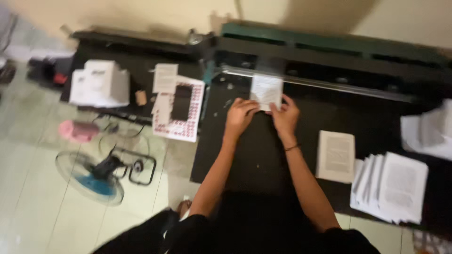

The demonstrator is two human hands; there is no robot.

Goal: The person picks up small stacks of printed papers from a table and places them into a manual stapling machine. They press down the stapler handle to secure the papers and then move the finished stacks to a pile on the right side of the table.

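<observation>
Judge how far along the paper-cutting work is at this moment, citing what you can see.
Possibly done: a fanned pile of printed sheets and a squared stack lie to the right on the black table. In hand: the left hand and right hand hold a small paper stack at the cutter bar. Left: unclear; loose white sheets lie far right.

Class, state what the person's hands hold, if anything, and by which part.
Both hands, left hand and right hand, grip a small printed paper stack at its near edge.
</observation>
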